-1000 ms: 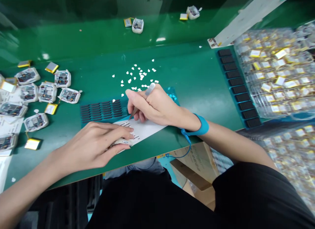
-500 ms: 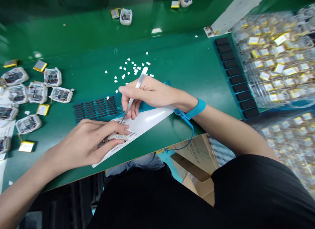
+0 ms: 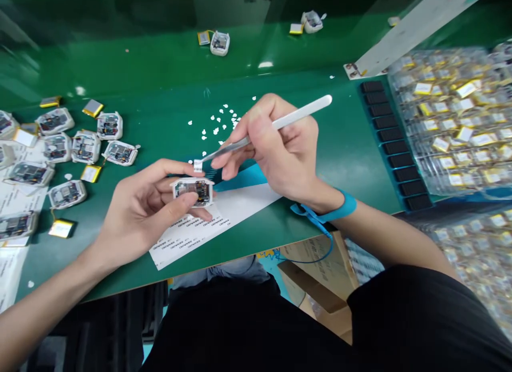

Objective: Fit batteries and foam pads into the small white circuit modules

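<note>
My left hand (image 3: pixel 138 209) grips a small white device housing (image 3: pixel 205 191) between thumb and fingers, its open side with the circuit board facing up. My right hand (image 3: pixel 282 148) is closed round metal tweezers (image 3: pixel 306 110), which slant down to the left. At their tips is a small white label (image 3: pixel 198 167) with dark print, just above the housing and close to my left index fingertip. Whether the label touches that finger I cannot tell. Below both hands lies a white sheet of printed labels (image 3: pixel 244 205) on the green table.
Several open housings (image 3: pixel 86 147) with yellow-edged batteries (image 3: pixel 91 173) lie at the left. Small white stickers (image 3: pixel 216 131) are scattered behind my hands. Black pads (image 3: pixel 400 161) line the right, beside trays of batteries (image 3: pixel 456 126). A blue wrist strap (image 3: pixel 346 206) with a cord circles my right wrist.
My right hand has risen off the label sheet and turned, the tweezers now lying flatter with a label at their tips. My left hand has turned the housing open side up.
</note>
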A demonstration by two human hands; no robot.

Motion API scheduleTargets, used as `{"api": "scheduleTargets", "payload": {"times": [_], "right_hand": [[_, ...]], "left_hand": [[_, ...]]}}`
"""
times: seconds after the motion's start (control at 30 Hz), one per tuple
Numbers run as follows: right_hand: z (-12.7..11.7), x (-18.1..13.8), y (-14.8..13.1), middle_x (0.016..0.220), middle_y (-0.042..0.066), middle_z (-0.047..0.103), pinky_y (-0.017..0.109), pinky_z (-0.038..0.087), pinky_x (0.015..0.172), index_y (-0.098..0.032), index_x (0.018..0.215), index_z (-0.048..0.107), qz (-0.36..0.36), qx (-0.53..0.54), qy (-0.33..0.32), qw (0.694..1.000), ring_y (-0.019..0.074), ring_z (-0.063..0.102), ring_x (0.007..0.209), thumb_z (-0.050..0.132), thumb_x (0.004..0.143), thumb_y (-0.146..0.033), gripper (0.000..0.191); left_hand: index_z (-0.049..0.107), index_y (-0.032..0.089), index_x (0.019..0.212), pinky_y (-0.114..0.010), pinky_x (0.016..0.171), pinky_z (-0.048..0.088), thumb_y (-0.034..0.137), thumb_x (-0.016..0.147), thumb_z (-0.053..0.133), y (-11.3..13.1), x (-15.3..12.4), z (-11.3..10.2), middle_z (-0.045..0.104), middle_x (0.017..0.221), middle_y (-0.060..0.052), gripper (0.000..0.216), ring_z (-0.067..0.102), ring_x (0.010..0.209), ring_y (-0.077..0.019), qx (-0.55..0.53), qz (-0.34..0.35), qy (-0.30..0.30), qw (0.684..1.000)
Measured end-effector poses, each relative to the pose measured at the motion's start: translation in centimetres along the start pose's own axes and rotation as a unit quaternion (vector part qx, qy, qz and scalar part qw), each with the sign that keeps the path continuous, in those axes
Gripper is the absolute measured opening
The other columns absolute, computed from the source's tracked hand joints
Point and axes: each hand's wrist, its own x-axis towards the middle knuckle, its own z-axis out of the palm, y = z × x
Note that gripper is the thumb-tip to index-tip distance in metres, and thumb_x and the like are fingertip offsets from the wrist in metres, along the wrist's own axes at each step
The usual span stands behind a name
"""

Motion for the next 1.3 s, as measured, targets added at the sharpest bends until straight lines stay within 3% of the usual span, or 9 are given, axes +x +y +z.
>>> {"api": "scheduleTargets", "payload": {"times": [0.17, 0.33, 0.57, 0.77, 1.0, 1.3], "right_hand": [[0.9, -1.0, 0.1, 0.071, -0.001, 0.075, 0.021, 0.061, 0.051, -0.017, 0.085, 0.06, -0.006, -0.044, -0.056, 0.997, 0.0111, 0.073, 0.059, 0.061, 0.099, -0.029, 0.019], [0.9, -1.1, 0.1, 0.075, -0.001, 0.077, 0.021, 0.061, 0.052, -0.018, 0.085, 0.061, -0.016, -0.071, -0.051, 0.996, 0.0113, 0.073, 0.059, 0.061, 0.098, -0.025, 0.015], [0.6, -0.8, 0.1, 0.068, -0.004, 0.075, 0.017, 0.061, 0.053, -0.021, 0.079, 0.06, -0.024, -0.127, -0.035, 0.991, 0.0095, 0.073, 0.059, 0.061, 0.098, -0.04, 0.026], [0.7, -0.9, 0.1, 0.068, -0.003, 0.076, 0.016, 0.06, 0.053, -0.019, 0.081, 0.061, -0.047, -0.112, -0.045, 0.992, 0.0091, 0.073, 0.059, 0.06, 0.099, -0.028, 0.019], [0.8, -0.8, 0.2, 0.064, -0.004, 0.073, 0.016, 0.059, 0.054, -0.019, 0.078, 0.059, -0.034, -0.136, -0.043, 0.989, 0.0079, 0.071, 0.056, 0.062, 0.098, -0.039, 0.028], [0.7, -0.8, 0.2, 0.067, -0.003, 0.074, 0.018, 0.057, 0.052, -0.02, 0.079, 0.061, -0.041, -0.14, -0.053, 0.988, 0.0087, 0.071, 0.057, 0.063, 0.098, -0.038, 0.026]], "left_hand": [[0.069, 0.02, 0.121, -0.028, 0.077, 0.069, 0.007, 0.087, 0.071, -0.4, -0.1, 0.1, 0.081, 0.098, -0.003, 0.036, 0.08, 0.084, -0.0254, -0.055, 0.002, -0.011, 0.998], [0.069, 0.018, 0.124, -0.03, 0.079, 0.069, 0.006, 0.087, 0.071, -0.5, -0.2, 0.5, 0.081, 0.102, -0.004, 0.039, 0.079, 0.085, -0.0269, -0.071, 0.014, -0.002, 0.997], [0.068, 0.016, 0.121, -0.026, 0.084, 0.068, -0.001, 0.086, 0.067, -0.2, -0.2, 1.1, 0.081, 0.101, -0.002, 0.039, 0.079, 0.088, -0.0233, -0.099, 0.017, 0.002, 0.995], [0.068, 0.015, 0.12, -0.026, 0.084, 0.068, -0.003, 0.085, 0.067, -0.1, -0.3, 1.3, 0.081, 0.1, -0.002, 0.04, 0.079, 0.088, -0.0229, -0.096, 0.023, 0.006, 0.995], [0.069, 0.016, 0.12, -0.026, 0.084, 0.068, -0.001, 0.085, 0.068, -0.2, -0.4, 1.2, 0.081, 0.1, -0.001, 0.039, 0.079, 0.089, -0.0231, -0.087, 0.019, 0.015, 0.996], [0.07, 0.017, 0.12, -0.032, 0.081, 0.069, 0.009, 0.087, 0.07, 0.0, -0.5, 1.2, 0.081, 0.099, -0.004, 0.034, 0.08, 0.085, -0.0248, -0.058, 0.007, 0.023, 0.998]]}}
